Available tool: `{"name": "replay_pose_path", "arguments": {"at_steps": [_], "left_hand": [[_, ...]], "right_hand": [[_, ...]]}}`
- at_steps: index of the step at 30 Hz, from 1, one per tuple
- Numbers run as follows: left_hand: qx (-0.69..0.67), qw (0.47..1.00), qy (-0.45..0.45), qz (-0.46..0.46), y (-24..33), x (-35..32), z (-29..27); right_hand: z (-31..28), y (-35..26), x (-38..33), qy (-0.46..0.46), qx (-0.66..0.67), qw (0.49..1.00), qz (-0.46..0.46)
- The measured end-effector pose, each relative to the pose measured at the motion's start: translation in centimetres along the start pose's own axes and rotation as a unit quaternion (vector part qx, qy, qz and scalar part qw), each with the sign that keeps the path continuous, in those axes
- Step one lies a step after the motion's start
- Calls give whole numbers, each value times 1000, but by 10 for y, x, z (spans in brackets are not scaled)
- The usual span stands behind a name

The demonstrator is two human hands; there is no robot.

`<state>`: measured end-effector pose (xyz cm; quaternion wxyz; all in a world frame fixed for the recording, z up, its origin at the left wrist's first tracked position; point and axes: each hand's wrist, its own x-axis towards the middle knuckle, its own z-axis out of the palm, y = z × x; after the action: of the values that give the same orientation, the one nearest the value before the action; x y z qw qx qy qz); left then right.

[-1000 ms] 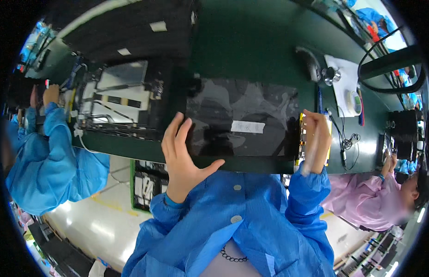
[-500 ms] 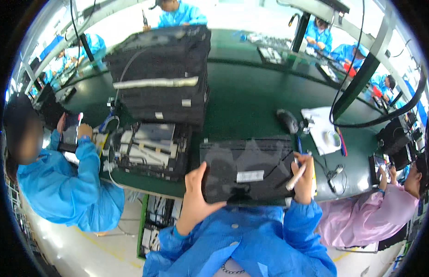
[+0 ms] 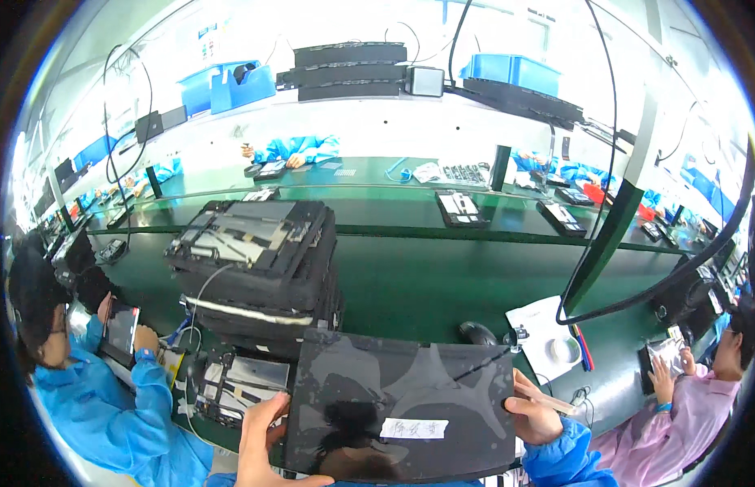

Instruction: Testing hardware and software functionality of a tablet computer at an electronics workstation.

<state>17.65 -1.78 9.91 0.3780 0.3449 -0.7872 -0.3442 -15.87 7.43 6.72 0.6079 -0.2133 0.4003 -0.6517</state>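
Both hands are up on a big dark panel [image 3: 406, 410], glossy and reflective, with a white paper label near its lower edge. The left hand [image 3: 264, 442] clamps the panel's left edge at about 8 o'clock, fingers spread over the rim. The right hand [image 3: 533, 415] grips the right edge at about 4 o'clock, and a thin pale stick pokes out of that fist toward 3 o'clock. The panel sits low in the frame, tilted up toward the camera, its top edge crossing in front of the green tabletop [image 3: 442, 284].

At 10 o'clock from the panel, a tall stack of dark panels [image 3: 256, 260] rises just behind its top-left corner, very close. Below that, at 9 o'clock, an opened tray of parts [image 3: 231, 385] lies just beside the left hand. At 1 o'clock a black mouse [image 3: 479, 333] and white sheets with a tape roll [image 3: 548, 341] sit near the top-right corner. The open green stretch lies at 12 o'clock. A person in blue [image 3: 85, 390] works at far left, one in pink [image 3: 686, 406] at far right.
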Motion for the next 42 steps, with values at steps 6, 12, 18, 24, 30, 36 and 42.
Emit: {"name": "replay_pose_path", "arguments": {"at_steps": [6,12,18,24,30,36,42], "left_hand": [[-40,925,363,109,-30,27,26],[-102,972,204,51,38,55,-12],[-460,859,195,-107,95,127,-37],[-444,857,245,-91,106,196,-79],[-442,839,315,-43,96,245,-122],[-355,910,211,-1,135,306,-145],[-307,928,154,142,124,400,-132]], "right_hand": [[36,-32,15,-33,48,998,-27],[124,-55,27,-52,106,988,-100],[213,-70,45,33,119,962,-243],[263,-89,92,43,-33,938,-342],[319,-101,111,-96,77,932,-340],[331,-129,141,-135,16,904,-406],[303,-193,191,-11,-246,826,-507]]}}
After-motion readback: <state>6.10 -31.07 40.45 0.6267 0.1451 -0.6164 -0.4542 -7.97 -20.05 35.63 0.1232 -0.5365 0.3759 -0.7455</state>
